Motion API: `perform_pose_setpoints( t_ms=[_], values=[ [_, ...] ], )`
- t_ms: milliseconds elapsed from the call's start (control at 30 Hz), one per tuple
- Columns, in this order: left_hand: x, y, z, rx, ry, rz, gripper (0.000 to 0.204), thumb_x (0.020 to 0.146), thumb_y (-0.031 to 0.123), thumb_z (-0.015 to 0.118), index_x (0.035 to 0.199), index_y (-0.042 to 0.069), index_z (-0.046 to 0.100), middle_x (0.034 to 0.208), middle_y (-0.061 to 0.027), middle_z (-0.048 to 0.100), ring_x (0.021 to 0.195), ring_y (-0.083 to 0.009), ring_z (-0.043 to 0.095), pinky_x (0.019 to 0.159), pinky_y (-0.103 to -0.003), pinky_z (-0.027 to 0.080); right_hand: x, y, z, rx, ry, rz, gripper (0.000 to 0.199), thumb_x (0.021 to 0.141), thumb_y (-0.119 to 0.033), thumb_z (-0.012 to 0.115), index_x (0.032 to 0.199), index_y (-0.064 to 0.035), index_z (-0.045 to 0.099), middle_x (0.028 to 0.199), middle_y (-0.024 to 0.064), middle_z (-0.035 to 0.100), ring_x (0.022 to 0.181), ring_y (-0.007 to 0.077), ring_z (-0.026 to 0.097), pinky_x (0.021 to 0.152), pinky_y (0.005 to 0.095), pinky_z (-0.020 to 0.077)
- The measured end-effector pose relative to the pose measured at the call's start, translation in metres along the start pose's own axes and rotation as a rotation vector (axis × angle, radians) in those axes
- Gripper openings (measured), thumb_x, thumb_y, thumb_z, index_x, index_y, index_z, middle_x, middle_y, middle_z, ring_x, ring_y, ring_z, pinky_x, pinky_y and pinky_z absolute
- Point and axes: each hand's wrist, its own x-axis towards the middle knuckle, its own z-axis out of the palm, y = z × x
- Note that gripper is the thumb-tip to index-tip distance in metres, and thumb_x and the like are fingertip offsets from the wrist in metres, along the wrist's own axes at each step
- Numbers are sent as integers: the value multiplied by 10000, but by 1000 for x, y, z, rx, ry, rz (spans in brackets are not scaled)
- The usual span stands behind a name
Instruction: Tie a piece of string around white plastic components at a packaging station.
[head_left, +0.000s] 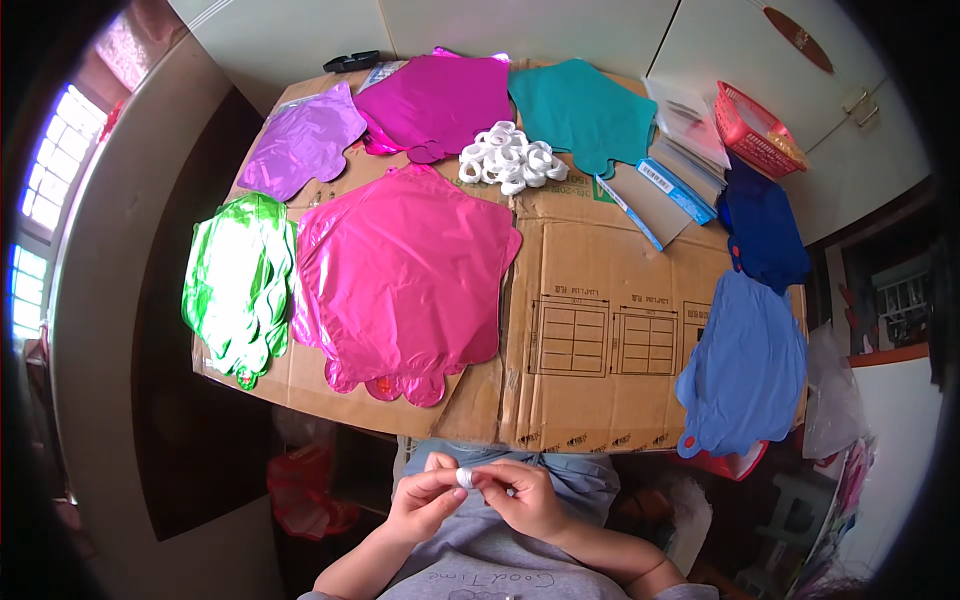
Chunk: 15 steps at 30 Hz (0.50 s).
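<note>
Above my lap, just off the near edge of the cardboard, both my hands meet at a small white ribbon roll [464, 478]. The fingers and thumb of my left hand [422, 503] pinch it from the left. My right hand [528, 500] grips its right side with bent fingers. A heap of similar white rolls [508, 160] lies at the far middle of the cardboard. Nearest on the left is a stack of pink flat foil balloons [405, 280], with shiny green foil balloons [238, 285] beside it.
Cardboard [590, 400] covers the table. Lilac [300, 145], magenta [440, 100] and teal balloons [585, 110] lie along the back. Clear packets with blue strips [675, 190], a red basket [755, 125], navy balloons [765, 225] and light blue balloons [745, 365] line the right.
</note>
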Motion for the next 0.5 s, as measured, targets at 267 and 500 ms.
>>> perform_pose_setpoints(
  t_ms=[267,500],
  values=[
    [25,27,8,902,-164,333,383,715,-137,527,1054,20,611,946,-71,662,837,-217,609,766,-312,412,-3,7,-6,541,-111,419,193,879,-135,579,967,24,642,830,31,659,625,63,571,566,183,460],
    [15,15,-3,570,-111,56,311,745,-116,566,1033,-8,612,898,-94,661,794,-167,635,688,-271,471,0,-4,-16,-86,-111,-61,153,813,-59,608,954,-21,654,796,60,652,611,79,580,552,210,472]
  ],
)
